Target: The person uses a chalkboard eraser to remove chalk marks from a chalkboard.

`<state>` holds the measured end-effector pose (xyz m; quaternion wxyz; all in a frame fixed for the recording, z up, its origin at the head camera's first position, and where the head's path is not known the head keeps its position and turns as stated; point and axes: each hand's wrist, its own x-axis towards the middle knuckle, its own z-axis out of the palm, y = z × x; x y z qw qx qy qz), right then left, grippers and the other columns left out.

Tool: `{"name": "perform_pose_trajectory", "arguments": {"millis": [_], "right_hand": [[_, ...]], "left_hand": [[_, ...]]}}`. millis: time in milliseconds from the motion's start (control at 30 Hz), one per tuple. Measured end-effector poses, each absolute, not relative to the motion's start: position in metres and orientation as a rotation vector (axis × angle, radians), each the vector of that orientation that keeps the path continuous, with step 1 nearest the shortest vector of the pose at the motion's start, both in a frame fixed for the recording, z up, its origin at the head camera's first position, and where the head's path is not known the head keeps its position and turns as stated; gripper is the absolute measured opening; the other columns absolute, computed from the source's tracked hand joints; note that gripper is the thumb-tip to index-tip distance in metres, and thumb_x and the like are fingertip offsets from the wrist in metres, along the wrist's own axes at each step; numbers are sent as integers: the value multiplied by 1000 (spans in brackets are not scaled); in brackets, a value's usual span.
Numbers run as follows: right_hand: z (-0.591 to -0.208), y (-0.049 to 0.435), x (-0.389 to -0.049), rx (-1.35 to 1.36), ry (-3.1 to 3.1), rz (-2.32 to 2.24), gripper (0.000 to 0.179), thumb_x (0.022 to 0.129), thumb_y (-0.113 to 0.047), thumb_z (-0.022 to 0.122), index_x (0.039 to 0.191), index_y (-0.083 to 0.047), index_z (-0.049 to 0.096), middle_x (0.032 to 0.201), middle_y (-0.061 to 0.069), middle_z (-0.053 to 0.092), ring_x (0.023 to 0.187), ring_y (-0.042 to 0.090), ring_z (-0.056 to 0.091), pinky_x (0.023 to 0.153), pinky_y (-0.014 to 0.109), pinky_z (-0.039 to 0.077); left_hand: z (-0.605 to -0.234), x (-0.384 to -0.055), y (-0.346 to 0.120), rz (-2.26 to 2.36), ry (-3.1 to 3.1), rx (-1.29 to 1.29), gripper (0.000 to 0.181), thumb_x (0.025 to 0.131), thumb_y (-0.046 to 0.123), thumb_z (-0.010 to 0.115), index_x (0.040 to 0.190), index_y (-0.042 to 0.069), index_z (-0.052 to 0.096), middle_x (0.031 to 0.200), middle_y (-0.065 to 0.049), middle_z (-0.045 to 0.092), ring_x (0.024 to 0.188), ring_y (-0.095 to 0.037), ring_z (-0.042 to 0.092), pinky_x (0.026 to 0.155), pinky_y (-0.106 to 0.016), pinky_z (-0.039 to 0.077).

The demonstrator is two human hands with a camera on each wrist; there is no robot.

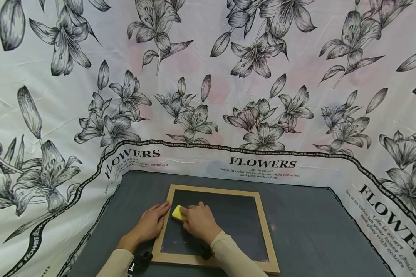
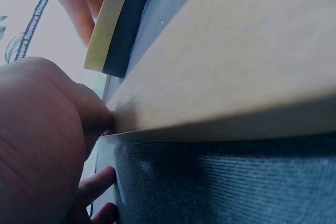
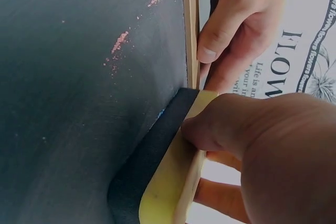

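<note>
A chalkboard (image 1: 228,219) with a light wooden frame (image 1: 265,231) lies flat on a dark grey surface. My right hand (image 1: 202,222) grips a board eraser (image 1: 177,212), yellow on top with a dark felt layer (image 3: 149,158) below. In the right wrist view the felt is against the board by the frame's left side, the thumb along the yellow part. My left hand (image 1: 148,225) rests at the frame's left side, fingers extended; its thumb touches the wood in the left wrist view. Pinkish chalk crumbs (image 3: 121,41) lie on the board.
The dark grey tabletop (image 1: 308,231) extends around the board. A white cloth (image 1: 197,161) printed with black flowers and lettering borders it and rises behind. Dark wrist cameras (image 1: 143,261) are strapped on both wrists, close to the frame's near side.
</note>
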<state>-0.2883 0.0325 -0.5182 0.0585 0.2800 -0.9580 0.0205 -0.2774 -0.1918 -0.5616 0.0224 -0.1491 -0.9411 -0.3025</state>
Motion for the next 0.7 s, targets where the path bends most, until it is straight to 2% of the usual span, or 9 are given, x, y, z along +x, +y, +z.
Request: {"name": "perform_pose_trajectory", "arguments": {"millis": [133,367,700], "right_hand": [[-519,34,-288,873,-2925,100,51,97,-34,83,147,-34,71,127,-3,80,85,20,56,79,41,54],[-518,37,-288,922,-2984,208,52,98,-31,83,149,-34,71,136,-3,78,93,21,58,87,46,55],[-517,44,-285,1035,-3008,324,54,96,-27,85,147,-37,72,137,-8,77,91,16,53,79,36,44]], "left_hand": [[-564,-277,-192,-941,-2882,-475,54,105,2,61,159,4,57,169,-16,51,152,-53,46,119,-81,30],[-567,-279,-192,-947,-2852,-498,55,104,2,61,159,3,57,167,-19,52,150,-56,47,115,-83,31],[-575,-281,-195,-962,-2822,-525,55,105,5,60,160,5,57,168,-17,52,149,-57,46,116,-83,30]]}}
